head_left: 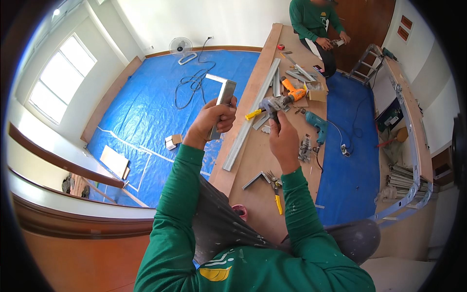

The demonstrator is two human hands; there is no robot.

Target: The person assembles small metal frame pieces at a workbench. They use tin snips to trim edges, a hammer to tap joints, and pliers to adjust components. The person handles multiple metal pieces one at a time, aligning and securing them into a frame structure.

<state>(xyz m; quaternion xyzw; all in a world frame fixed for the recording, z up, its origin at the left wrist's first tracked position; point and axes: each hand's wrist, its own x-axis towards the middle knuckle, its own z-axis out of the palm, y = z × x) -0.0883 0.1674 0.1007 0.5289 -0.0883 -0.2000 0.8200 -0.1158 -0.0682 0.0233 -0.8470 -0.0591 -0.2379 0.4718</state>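
Observation:
My left hand (214,119) is closed around a short L-shaped piece of grey metal channel (222,100), raised above the edge of a long wooden board (253,180). My right hand (282,136) grips a grey angle grinder (272,104) with a yellow side handle, its head close to the channel's right side. Both forearms wear green sleeves.
On the board lie a long metal channel (253,114), an orange drill (294,92), a teal drill (316,124), a small metal corner piece (256,180) and yellow-handled pliers (277,197). Another person (316,24) in green sits at the far end. Blue tarp (151,107) covers the floor; a fan (181,48) stands behind.

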